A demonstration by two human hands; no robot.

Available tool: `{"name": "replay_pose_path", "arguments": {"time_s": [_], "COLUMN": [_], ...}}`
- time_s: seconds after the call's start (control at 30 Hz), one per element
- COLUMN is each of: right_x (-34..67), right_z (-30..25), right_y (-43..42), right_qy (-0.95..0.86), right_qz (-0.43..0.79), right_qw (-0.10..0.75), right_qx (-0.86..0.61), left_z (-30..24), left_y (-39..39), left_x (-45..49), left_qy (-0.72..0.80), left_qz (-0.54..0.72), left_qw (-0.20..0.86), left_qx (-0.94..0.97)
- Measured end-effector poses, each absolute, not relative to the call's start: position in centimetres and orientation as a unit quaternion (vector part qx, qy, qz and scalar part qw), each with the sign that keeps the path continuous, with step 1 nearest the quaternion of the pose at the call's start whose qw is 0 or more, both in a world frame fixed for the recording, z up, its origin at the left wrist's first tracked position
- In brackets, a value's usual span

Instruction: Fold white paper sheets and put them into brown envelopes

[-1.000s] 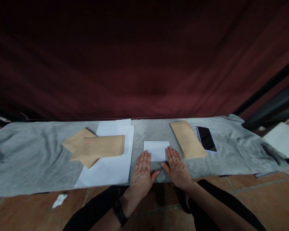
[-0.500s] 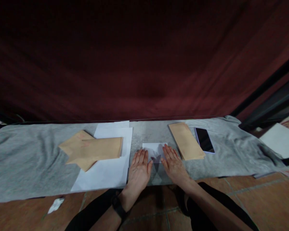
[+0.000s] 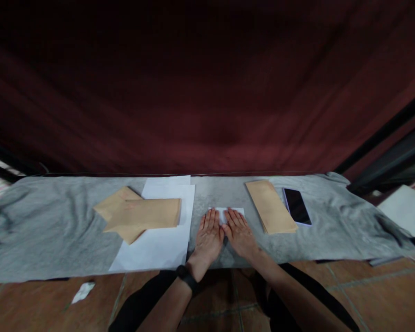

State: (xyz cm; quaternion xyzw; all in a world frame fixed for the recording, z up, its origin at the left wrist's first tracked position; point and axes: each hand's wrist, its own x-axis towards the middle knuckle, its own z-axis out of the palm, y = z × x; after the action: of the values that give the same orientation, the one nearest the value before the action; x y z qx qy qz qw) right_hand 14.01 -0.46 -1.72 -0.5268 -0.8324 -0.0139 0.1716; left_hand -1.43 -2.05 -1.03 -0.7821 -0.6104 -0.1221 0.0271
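A small folded sheet of white paper (image 3: 222,215) lies on the grey cloth, mostly hidden beneath my two hands. My left hand (image 3: 209,235) rests flat on its left part, palm down, fingers stretched out. On its right part my right hand (image 3: 240,232) lies flat as well, fingers extended. The thumbs meet or nearly meet at the middle of the paper. Right of my right hand is a stack of brown envelopes (image 3: 271,206). Several more brown envelopes (image 3: 155,213) overlap in a fan to the left, on top of white paper sheets (image 3: 159,249).
A phone (image 3: 297,206) lies beside the right-hand envelopes. Grey cloth (image 3: 339,221) covers the long narrow surface, with a dark red curtain (image 3: 207,115) behind it. A white crumpled scrap (image 3: 83,292) is on the tiled floor (image 3: 48,309). A white panel (image 3: 406,208) stands at far right.
My hands have moved inward over the paper, closer together, and now cover more of it. The whole view has shifted slightly. Envelopes and phone stay where they were on the cloth.
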Motion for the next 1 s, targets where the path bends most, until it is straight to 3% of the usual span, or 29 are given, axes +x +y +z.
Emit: {"name": "replay_pose_path", "arguments": {"time_s": [0.27,0.7,1.0], "right_x": [14.8,14.8,15.9], "right_z": [-3.1,-3.3,-3.5], "right_y": [-0.1,-0.4,-0.9], "right_qy": [-0.817,-0.794,-0.787], "right_qz": [-0.073,-0.075,-0.102], "right_qw": [0.198,0.166,0.212], "right_qx": [-0.537,-0.58,-0.571], "left_z": [-0.7,-0.4,-0.7], "left_y": [-1.8,-1.5,-1.8], "left_x": [-1.3,-1.2,-1.8], "left_qy": [-0.651,-0.665,-0.677], "left_qz": [-0.106,-0.113,-0.101], "left_qw": [0.016,0.016,0.019], "left_qx": [-0.751,-0.738,-0.729]}}
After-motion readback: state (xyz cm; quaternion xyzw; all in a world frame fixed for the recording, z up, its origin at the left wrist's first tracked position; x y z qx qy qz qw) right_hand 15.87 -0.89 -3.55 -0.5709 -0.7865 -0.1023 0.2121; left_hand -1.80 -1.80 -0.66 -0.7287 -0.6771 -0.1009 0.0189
